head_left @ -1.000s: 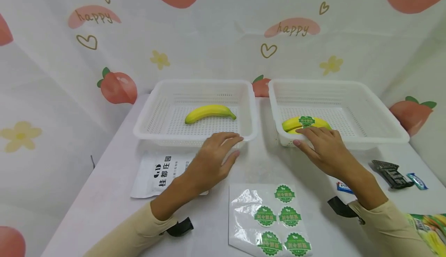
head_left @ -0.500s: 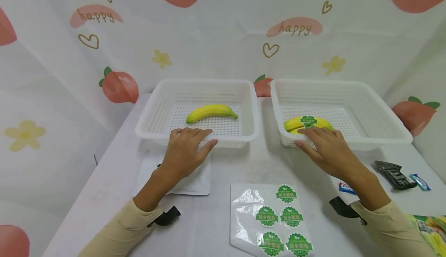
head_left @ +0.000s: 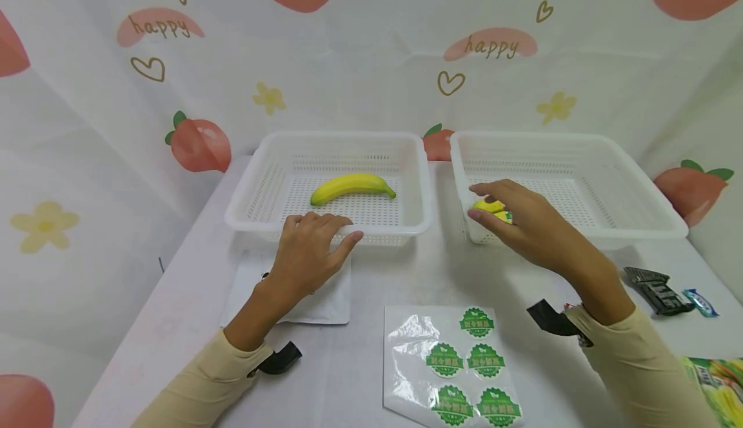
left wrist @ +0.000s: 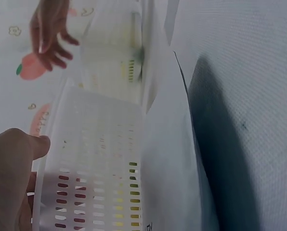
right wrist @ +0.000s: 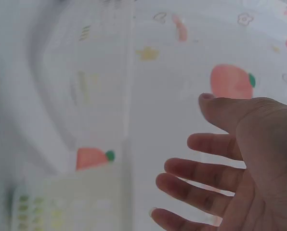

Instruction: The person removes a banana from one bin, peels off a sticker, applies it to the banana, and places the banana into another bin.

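Across the whole rear, a white cloth backdrop (head_left: pixel 348 60) printed with peaches, down to the back of a white tabletop (head_left: pixel 331 383). At the back right, a white slotted right basket (head_left: pixel 638 233), with front right corner near the tabletop's right edge. Across a narrow gap, a left basket (head_left: pixel 400 229) of the same kind, near the tabletop's left edge. Nearer the person, in line with that gap, a sticker sheet (head_left: pixel 406 344) with green round labels, and strips of tabletop along both side edges. Just in front of the left basket, a white pouch (head_left: pixel 333 302), partly under the left forearm.

Above the right basket's front left corner, the right hand (head_left: pixel 522 218), grip apart, fingers loosely spread, with basket room to the right. At the left basket's front rim, the left hand (head_left: pixel 304 254), grip apart, fingertips on the rim, thumb away from them.

At lower right, a colourful packet (head_left: pixel 720 389), cut off. Inside the left basket, one yellow banana (head_left: pixel 353 187), whole. Beneath the right hand, yellow bananas (head_left: pixel 490 206), mostly hidden. Beyond the right forearm, a black wrapper (head_left: pixel 662 294), with a small blue wrapper (head_left: pixel 701 303) just beside.
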{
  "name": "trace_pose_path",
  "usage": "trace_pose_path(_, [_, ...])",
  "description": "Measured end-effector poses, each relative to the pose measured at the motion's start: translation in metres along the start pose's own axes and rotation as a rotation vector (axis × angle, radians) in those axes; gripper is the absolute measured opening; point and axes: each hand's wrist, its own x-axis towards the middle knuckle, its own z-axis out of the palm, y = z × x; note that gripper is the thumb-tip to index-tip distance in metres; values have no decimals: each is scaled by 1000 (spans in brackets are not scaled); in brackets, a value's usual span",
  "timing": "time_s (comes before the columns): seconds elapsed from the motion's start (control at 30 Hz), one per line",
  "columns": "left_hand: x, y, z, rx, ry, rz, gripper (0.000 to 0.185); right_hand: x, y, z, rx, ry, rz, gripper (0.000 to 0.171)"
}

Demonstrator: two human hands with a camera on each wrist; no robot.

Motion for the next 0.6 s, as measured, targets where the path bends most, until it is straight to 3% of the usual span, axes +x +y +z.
trace_pose_path(0.33, [-1, -1, 2, 11, -2, -5, 40, 74, -41, 13, 62, -82, -147, 37])
trace_pose_path(0.6, [0, 0, 2, 41, -5, 12, 41, 123, -58, 26, 91, -184, -138, 38])
